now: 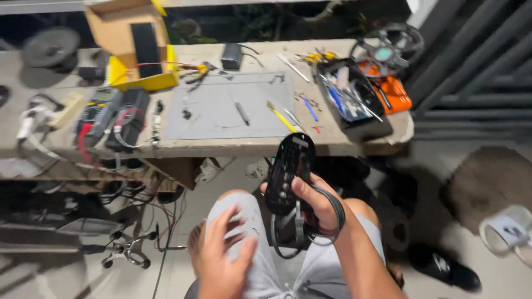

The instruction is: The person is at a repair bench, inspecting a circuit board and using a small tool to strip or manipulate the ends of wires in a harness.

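Black oval panel [289, 173] sits gripped in right hand [310, 202] before cluttered workbench [233, 145]; left hand [224, 254] spread empty.

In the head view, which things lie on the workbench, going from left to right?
Multimeter → cardboard box → grey mat → yellow tool → black tray → orange case.

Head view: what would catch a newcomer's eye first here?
The right hand grips a black oval panel with looped black cables, held above the lap. The left hand rests open on the knee. Behind them, a cluttered workbench carries a grey mat and a yellow-edged cardboard box.
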